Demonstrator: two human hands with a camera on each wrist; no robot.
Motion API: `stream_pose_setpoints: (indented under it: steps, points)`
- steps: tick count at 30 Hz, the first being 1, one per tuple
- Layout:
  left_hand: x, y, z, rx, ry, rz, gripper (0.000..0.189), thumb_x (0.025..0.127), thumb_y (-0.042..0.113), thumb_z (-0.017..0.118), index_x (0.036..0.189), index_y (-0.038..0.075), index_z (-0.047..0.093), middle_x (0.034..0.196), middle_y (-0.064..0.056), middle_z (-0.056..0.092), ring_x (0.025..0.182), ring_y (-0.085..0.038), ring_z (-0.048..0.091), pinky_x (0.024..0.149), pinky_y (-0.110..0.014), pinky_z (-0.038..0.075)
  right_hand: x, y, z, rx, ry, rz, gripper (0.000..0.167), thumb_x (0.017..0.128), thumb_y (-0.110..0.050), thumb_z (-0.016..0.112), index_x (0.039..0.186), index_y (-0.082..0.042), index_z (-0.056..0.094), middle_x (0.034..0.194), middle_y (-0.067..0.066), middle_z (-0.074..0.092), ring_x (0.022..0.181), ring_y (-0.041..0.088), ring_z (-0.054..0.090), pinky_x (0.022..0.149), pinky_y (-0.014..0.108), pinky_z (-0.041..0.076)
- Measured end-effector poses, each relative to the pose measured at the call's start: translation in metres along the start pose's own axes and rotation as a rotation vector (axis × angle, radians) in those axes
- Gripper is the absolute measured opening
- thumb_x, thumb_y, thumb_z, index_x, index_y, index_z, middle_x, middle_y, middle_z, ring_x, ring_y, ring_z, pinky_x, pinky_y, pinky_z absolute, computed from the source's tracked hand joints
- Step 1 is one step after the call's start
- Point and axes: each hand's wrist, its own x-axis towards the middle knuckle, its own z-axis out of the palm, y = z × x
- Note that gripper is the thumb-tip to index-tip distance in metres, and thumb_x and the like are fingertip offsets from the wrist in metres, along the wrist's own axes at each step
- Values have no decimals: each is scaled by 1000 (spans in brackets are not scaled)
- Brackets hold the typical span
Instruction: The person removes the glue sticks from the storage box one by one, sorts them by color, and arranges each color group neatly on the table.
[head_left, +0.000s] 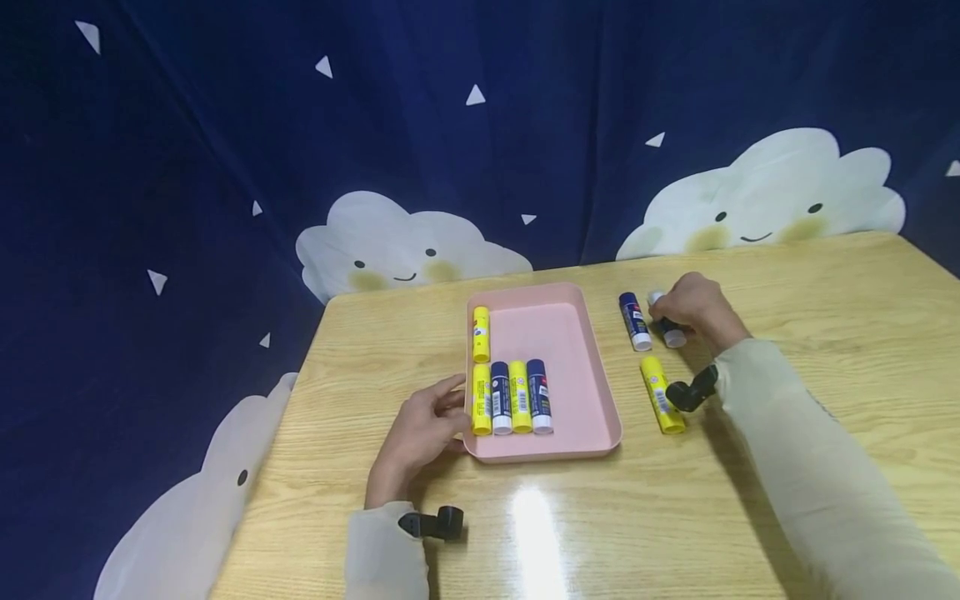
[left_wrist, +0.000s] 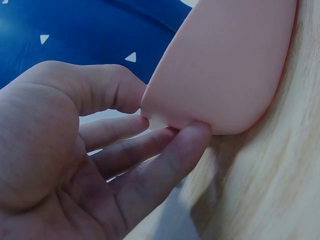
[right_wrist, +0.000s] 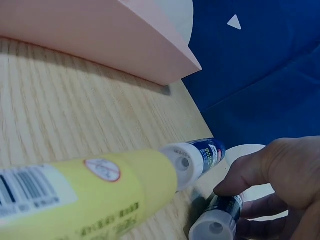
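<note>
Inside the pink tray [head_left: 581,371], three yellow glue sticks [head_left: 481,333] and two navy glue sticks [head_left: 539,396] lie along the left side and front. My left hand [head_left: 423,425] holds the tray's left wall, its thumb at the rim and its fingers [left_wrist: 170,167] against the outside. Right of the tray, my right hand [head_left: 697,304] pinches a dark glue stick with a white end [right_wrist: 217,222] at the table. Beside it lies another navy glue stick [head_left: 635,321], and nearer to me a loose yellow glue stick [head_left: 662,396], partly under the wrist camera.
Everything stands on a light wooden table [head_left: 375,350]. Behind it hangs a dark blue curtain [head_left: 420,108] with white clouds and triangles. Black wrist cameras [head_left: 442,523] stick out from both sleeves.
</note>
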Motion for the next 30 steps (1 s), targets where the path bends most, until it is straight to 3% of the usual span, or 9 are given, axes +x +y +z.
stream_pose_setpoints:
  steps: [13,23,30]
  points:
    - [1,1,0,-11,-6,-14,79,73,0,68,148,17,51,131,-11,62,99,-23,66,68,-34,61,-3,-1,-1,4,1,-3,29,81,-20,70,85,8,64,76,16,60,59,20,58,53,31,55]
    - [0,0,1,13,-19,13,75,77,2,66,149,14,48,134,-14,60,103,-25,64,69,-34,61,-6,1,-2,-44,-16,10,33,84,-25,68,85,8,66,73,13,60,60,21,54,51,28,49]
    - [-1,0,-1,13,-17,20,75,78,2,66,150,14,48,135,-15,60,103,-25,64,69,-34,62,-9,-2,-8,-1,-3,-14,32,84,-26,70,83,6,64,72,12,58,61,21,56,55,32,55]
